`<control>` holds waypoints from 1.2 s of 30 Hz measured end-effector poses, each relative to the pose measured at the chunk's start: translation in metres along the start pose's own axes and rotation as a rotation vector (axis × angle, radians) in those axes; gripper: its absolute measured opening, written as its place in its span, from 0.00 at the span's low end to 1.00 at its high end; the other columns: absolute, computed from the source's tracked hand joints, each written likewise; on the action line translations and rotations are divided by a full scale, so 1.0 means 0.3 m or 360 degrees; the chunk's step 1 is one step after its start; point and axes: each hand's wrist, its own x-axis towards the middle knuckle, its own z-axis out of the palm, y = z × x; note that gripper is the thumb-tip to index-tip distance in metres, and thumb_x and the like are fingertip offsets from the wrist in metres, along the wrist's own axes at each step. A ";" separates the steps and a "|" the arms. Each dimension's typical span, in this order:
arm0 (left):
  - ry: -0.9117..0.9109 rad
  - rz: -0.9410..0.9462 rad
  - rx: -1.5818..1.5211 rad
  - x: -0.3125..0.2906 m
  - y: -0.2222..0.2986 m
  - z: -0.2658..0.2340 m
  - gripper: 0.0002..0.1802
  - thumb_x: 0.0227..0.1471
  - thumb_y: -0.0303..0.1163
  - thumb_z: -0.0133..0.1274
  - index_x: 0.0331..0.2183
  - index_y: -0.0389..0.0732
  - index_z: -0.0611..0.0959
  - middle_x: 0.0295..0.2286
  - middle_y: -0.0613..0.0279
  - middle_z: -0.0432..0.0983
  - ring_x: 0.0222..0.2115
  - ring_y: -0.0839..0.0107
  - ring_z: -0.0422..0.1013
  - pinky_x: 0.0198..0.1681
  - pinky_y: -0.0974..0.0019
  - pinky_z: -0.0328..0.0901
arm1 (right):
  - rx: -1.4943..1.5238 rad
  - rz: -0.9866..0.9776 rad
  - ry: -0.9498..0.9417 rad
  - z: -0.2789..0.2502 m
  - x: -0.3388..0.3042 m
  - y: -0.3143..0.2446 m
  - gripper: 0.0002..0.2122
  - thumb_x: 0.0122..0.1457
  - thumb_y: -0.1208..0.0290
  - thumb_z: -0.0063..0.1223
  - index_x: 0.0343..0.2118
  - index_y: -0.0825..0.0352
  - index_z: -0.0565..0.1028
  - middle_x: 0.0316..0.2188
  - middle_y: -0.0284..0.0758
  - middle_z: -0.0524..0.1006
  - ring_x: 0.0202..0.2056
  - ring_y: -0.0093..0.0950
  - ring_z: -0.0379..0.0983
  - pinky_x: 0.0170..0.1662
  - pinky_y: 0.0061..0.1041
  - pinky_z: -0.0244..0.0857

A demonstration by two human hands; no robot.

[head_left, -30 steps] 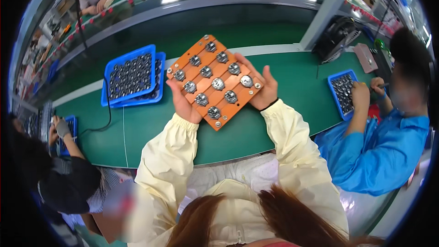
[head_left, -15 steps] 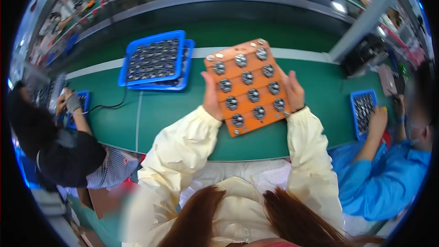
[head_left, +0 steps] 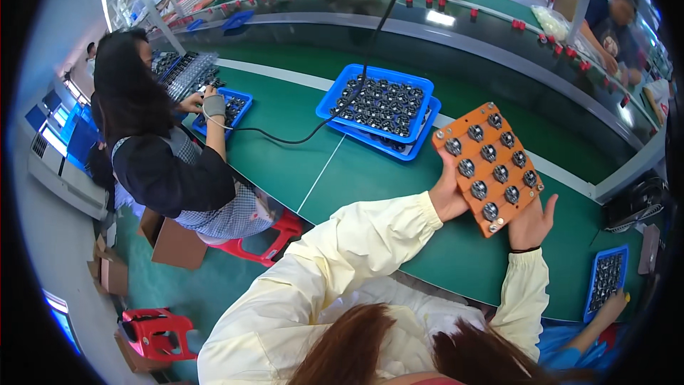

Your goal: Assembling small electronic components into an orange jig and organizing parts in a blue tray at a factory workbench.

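I hold an orange fixture plate (head_left: 496, 191) tilted above the green table, with rows of round black-and-silver parts (head_left: 501, 174) set in it and small metal discs near its corners. My left hand (head_left: 449, 189) grips its left edge, the thumb along the side and the other fingers hidden beneath. At the lower right edge, my right hand (head_left: 533, 224) supports the plate, its thumb sticking up away from it. Left of the plate, an upper blue tray (head_left: 427, 93) full of similar round parts rests skewed on a lower blue tray (head_left: 436, 115).
A black cable (head_left: 292, 142) crosses the green table (head_left: 377, 182) and rises past the trays. To the left a co-worker (head_left: 167, 164) works over a small blue tray (head_left: 247, 105). Another's arm reaches a blue tray (head_left: 624, 260) at right. A red stool (head_left: 153, 331) stands on the floor.
The view has swung left, so the trays and left co-worker appear farther right. The plate, still in both hands, also sits farther right in the picture and has turned.
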 end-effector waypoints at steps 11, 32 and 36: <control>-0.0499 -0.0553 -0.0356 -0.035 -0.107 0.047 0.66 0.18 0.80 0.36 0.58 0.56 0.45 0.59 0.64 0.37 0.59 0.58 0.37 0.58 0.46 0.38 | -0.0323 -0.0129 0.0461 -0.124 -0.074 -0.204 0.19 0.62 0.58 0.29 0.48 0.66 0.63 0.48 0.37 0.67 0.48 0.34 0.64 0.51 0.35 0.57; -0.0017 -0.1359 -0.0465 -0.177 -0.293 0.018 0.39 0.45 0.64 0.41 0.50 0.45 0.66 0.43 0.57 0.70 0.42 0.66 0.68 0.45 0.59 0.63 | -0.0932 0.0534 0.0371 -0.212 -0.294 -0.216 0.17 0.60 0.61 0.36 0.34 0.75 0.68 0.32 0.43 0.74 0.32 0.31 0.73 0.35 0.29 0.69; 0.0117 -0.1432 -0.0079 -0.220 -0.281 0.036 0.27 0.47 0.43 0.50 0.47 0.40 0.68 0.39 0.54 0.73 0.37 0.66 0.71 0.42 0.62 0.65 | -0.0856 0.0602 0.0301 -0.093 -0.288 -0.168 0.20 0.56 0.66 0.40 0.40 0.83 0.65 0.33 0.49 0.73 0.33 0.35 0.73 0.37 0.30 0.69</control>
